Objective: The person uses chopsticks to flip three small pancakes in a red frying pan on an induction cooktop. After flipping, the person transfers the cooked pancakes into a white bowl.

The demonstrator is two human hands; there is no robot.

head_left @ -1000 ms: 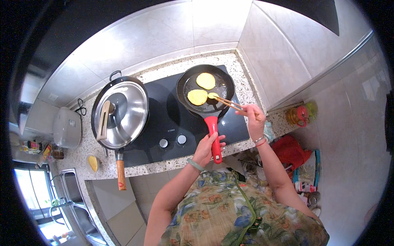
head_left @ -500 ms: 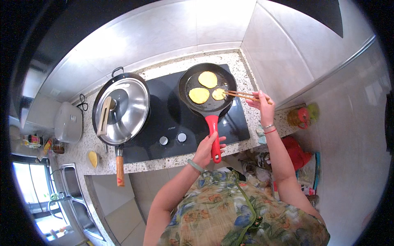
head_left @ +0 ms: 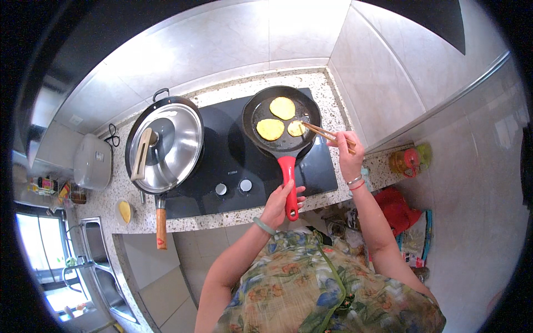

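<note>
Centre of frame, pan: a black frying pan [head_left: 283,119] sits on the right part of the dark cooktop [head_left: 233,161], its red handle [head_left: 289,183] running down toward the person.
Left hand: the left hand [head_left: 280,201] is closed around the lower part of the red handle, fingers wrapped over it, a pale green bangle at the wrist.
Right hand: the right hand [head_left: 348,152], right of the pan and just above the desk edge, pinches a pair of wooden chopsticks [head_left: 327,135]; 2 thin bracelets sit at the wrist.
Chopstick tips: they reach left over the pan rim and touch the smallest patty [head_left: 296,128] at the pan's right side.
Food: 3 yellow patties lie in the pan; a larger one [head_left: 282,107] toward the top, another [head_left: 270,129] at the left, the small one beside it.
Left of frame: a wide wok [head_left: 164,145] with a shiny steel lid and a wooden handle pointing down covers the cooktop's left part.
Controls: 2 round knobs [head_left: 232,187] sit on the cooktop's lower edge, between the wok handle and the red handle.
Desk: the speckled stone desk [head_left: 133,213] carries a small dish with something yellow [head_left: 125,211] at lower left.
Far left: a white appliance [head_left: 92,162] stands against the wall.
Lower frame: the person wears a floral apron [head_left: 311,288].
</note>
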